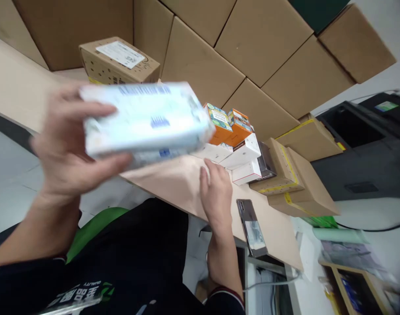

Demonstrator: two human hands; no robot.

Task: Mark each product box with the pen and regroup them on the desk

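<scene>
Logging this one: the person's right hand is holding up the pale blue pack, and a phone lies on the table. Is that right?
Not quite: in the head view, the left hand holds up the pale blue pack. The phone does lie on the table.

We take this for a stockroom or packing space: large plain cartons (265, 48) rise in a stack along the tabletop's (282, 227) far edge, a carton with a printed label (100, 68) sits before them, and yellow-taped cartons (278, 170) stand toward the far right corner.
</scene>
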